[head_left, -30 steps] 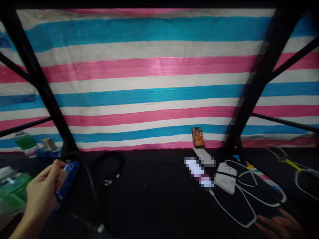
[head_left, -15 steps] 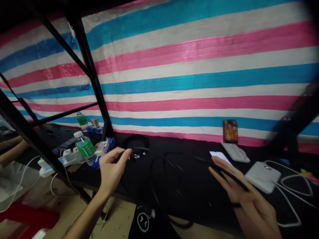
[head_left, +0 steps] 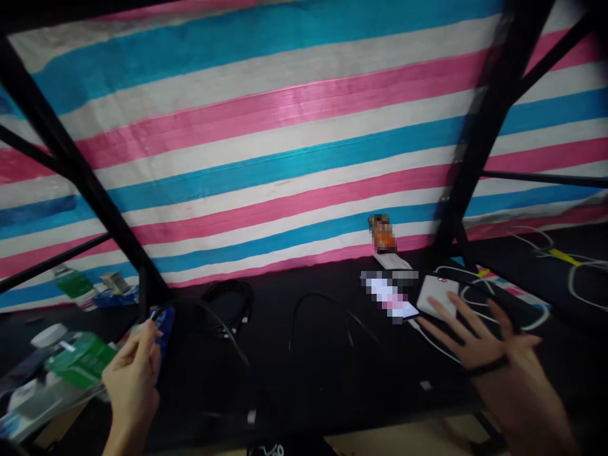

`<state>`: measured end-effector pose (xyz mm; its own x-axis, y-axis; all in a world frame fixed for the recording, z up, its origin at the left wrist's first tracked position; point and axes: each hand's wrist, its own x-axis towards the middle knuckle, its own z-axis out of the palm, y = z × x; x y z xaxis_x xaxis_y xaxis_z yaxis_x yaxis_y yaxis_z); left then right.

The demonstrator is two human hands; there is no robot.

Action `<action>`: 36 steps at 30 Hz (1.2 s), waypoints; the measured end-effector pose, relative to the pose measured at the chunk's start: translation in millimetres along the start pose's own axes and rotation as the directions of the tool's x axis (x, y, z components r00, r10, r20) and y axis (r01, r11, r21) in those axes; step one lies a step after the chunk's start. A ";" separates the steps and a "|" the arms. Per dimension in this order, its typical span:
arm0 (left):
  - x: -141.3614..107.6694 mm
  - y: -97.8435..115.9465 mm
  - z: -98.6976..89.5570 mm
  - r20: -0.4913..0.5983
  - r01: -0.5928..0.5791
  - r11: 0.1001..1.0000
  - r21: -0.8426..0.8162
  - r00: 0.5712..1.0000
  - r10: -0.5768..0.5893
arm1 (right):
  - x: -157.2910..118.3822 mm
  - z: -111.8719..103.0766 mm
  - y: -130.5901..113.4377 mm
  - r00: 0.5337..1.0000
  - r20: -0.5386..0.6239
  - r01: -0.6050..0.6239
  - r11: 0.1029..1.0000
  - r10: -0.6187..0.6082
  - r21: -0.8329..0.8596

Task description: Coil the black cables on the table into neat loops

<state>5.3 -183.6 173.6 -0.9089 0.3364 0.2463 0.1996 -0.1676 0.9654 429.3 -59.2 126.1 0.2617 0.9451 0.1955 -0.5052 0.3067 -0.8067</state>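
A striped sheet (head_left: 294,114) of pink, blue and white backs the black table (head_left: 294,392), with dark posts (head_left: 479,158) slanting at either side, as you work with your hands well apart above the tabletop. Your right hand (head_left: 479,348) is spread, fingers splayed over the table's right side; a dark strand passes close by, and whether the thumb hooks it cannot be told. Your left hand (head_left: 135,367) is closed, its fingertips pinching a black cable (head_left: 216,313) over the left side of the table. The cable's long axis runs left to right: it arches out of your fingers, then bends down, the far visible part pointing rightward and back toward you before blur swallows it. The step in hand appears to be spreading the cable out; the next move likely calls for a firm right-hand grip on the slack, clear of neighboring leads. A green-labelled bottle (head_left: 83,360) is near your left wrist, and a coiled cable (head_left: 237,288) lies partly behind the arch. Your right fingers overlap a white power bank (head_left: 439,288) in view, contact unclear, just beside a lit phone (head_left: 389,297). Smallest is a pale connector (head_left: 251,416) near the table's front edge, its owner uncertain.
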 end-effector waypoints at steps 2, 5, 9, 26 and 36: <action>-9.0 -3.8 15.4 0.096 -0.078 0.996 0.047 0.993 0.073 | -6.0 11.1 12.9 0.978 0.121 -0.191 0.960 0.169 0.204; -21.6 -15.4 47.2 0.294 -0.076 0.990 0.118 0.955 0.039 | -17.0 38.0 34.6 0.850 0.401 -0.471 0.832 0.341 0.292; -42.8 -24.9 99.7 0.482 -0.007 0.998 0.063 0.876 -0.024 | -31.0 77.0 52.2 0.716 0.550 -0.607 0.773 0.430 0.185; -53.9 3.0 185.7 0.223 -0.336 0.916 -0.218 0.897 0.382 | 54.4 162.1 -11.6 0.719 0.681 0.287 0.832 0.141 -0.475; -45.3 16.7 209.6 0.483 0.202 0.900 -0.385 0.875 0.010 | 73.7 180.0 2.7 0.674 0.726 -0.066 0.991 0.133 -0.119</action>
<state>126.6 -7.3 196.4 -0.6167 0.7406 0.2666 -0.1449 -0.4398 0.8863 299.3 31.5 238.6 -0.4880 0.7596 0.4300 -0.4196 0.2279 -0.8786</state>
